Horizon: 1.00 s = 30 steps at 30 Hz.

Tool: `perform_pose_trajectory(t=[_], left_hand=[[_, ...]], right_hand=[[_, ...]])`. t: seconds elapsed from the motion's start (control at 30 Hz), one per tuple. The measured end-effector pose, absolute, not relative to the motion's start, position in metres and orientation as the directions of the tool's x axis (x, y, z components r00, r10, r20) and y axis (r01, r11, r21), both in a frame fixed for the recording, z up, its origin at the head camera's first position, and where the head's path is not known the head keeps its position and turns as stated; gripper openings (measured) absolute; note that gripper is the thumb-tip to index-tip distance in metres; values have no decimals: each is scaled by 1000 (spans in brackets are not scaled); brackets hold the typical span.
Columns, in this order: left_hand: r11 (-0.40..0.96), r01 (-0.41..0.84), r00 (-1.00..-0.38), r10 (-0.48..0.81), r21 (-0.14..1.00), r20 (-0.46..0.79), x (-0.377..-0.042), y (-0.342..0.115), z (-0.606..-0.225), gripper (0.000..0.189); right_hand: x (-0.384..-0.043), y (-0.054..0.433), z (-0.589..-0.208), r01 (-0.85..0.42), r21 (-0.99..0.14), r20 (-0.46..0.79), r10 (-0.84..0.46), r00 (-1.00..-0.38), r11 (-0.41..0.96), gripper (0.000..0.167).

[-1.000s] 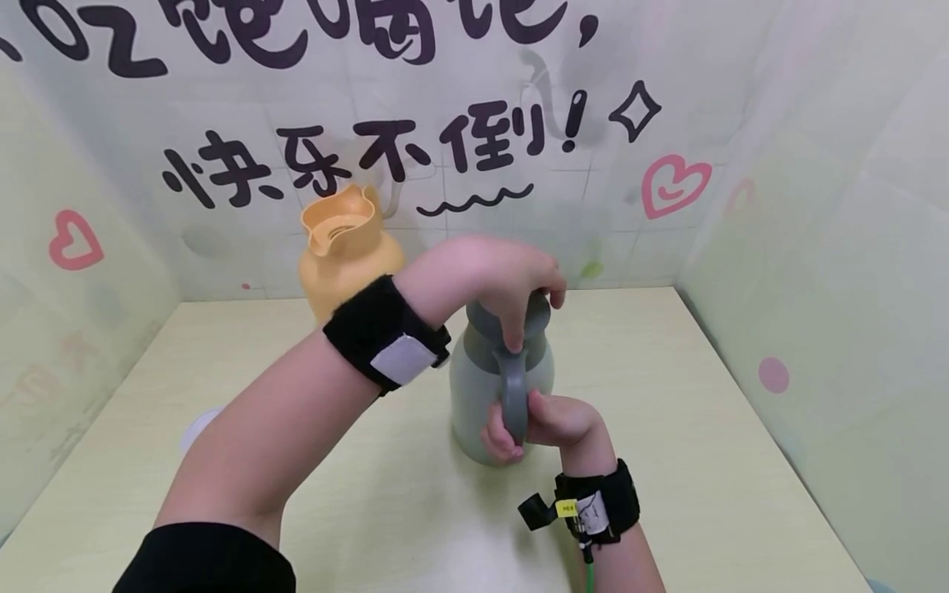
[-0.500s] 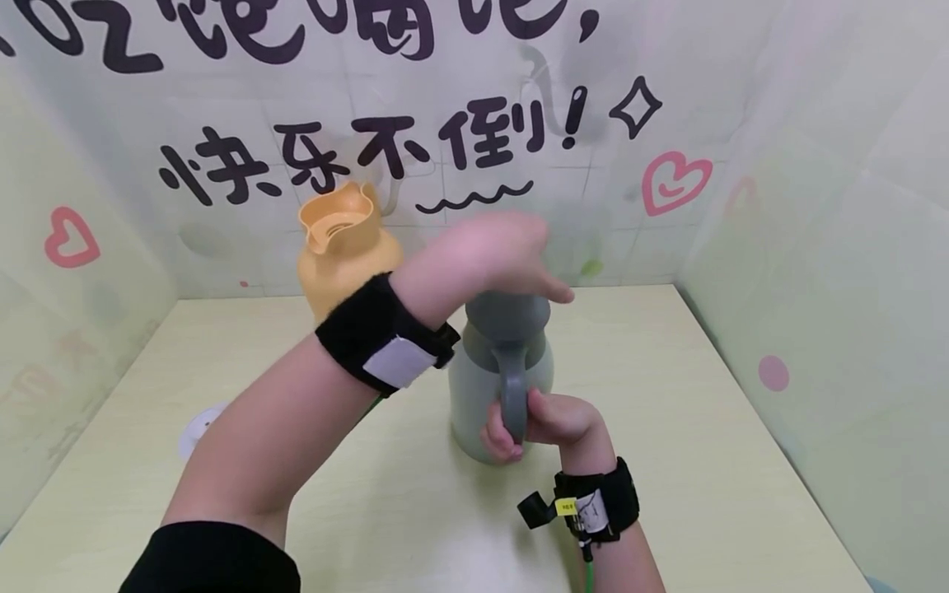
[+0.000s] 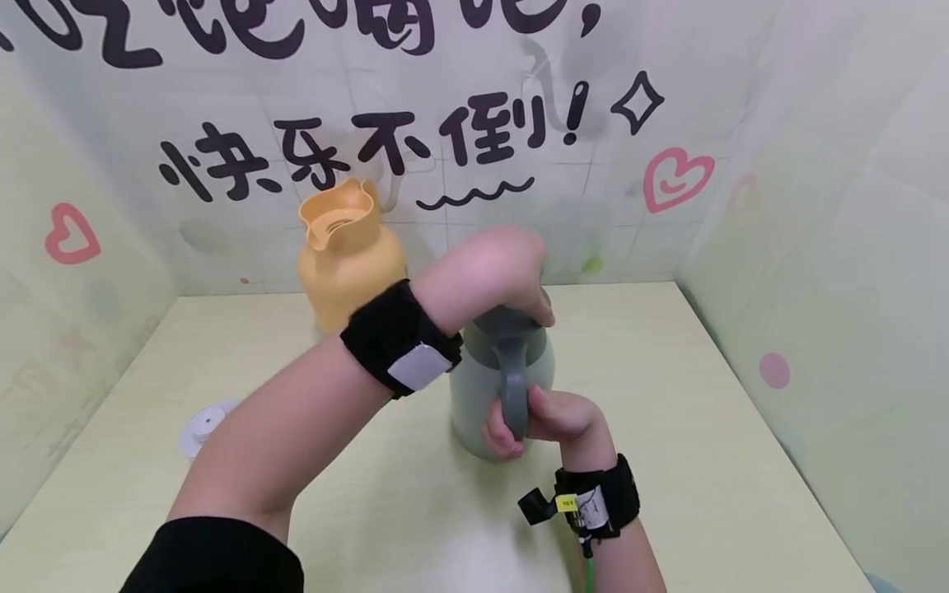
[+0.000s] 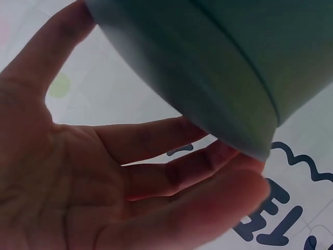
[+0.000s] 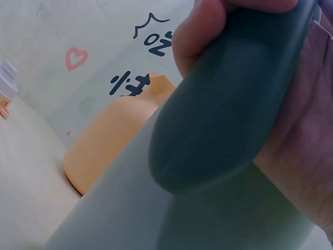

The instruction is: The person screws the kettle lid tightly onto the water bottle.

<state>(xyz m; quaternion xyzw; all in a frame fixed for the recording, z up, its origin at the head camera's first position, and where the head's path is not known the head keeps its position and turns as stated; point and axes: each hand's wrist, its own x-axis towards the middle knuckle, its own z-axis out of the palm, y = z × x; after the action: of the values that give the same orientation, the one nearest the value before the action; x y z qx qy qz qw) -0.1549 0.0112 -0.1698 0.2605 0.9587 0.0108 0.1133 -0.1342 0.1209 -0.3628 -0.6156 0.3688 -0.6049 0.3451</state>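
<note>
A grey-green insulated jug (image 3: 474,403) stands upright on the table. My right hand (image 3: 544,416) grips its dark grey handle (image 3: 513,395), with fingers and thumb around it; the right wrist view shows that handle (image 5: 229,99) close up. Over the jug's top my left hand (image 3: 497,268) reaches from above and grips the lid (image 3: 507,319), most of which it hides in the head view. In the left wrist view the fingers (image 4: 187,166) and thumb touch the rim of the lid (image 4: 187,88) at spread-out points.
Behind my left forearm stands a yellow-orange jug (image 3: 348,272) with a wavy, uncovered mouth. A round white stopper (image 3: 208,422) lies on the table (image 3: 415,511) at left, partly hidden by that forearm. Printed cloth walls (image 3: 630,239) enclose the table at the back and sides.
My left hand lifted slightly from the lid with its fingers spread, then came back down and took hold of it again. The right hand stays on the handle.
</note>
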Motion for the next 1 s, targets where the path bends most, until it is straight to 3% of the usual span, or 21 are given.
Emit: perform_pose_trajectory(t=[0.27, 1.0], left_hand=[[845, 534, -818, 523, 23, -238, -160, 13, -171, 40], [800, 600, -750, 574, 29, -329, -164, 12, -165, 43]], right_hand=[[-135, 121, -364, -36, -869, 495, -869, -3, -494, 64], [-134, 121, -363, -20, -879, 477, -879, 1, -477, 63]])
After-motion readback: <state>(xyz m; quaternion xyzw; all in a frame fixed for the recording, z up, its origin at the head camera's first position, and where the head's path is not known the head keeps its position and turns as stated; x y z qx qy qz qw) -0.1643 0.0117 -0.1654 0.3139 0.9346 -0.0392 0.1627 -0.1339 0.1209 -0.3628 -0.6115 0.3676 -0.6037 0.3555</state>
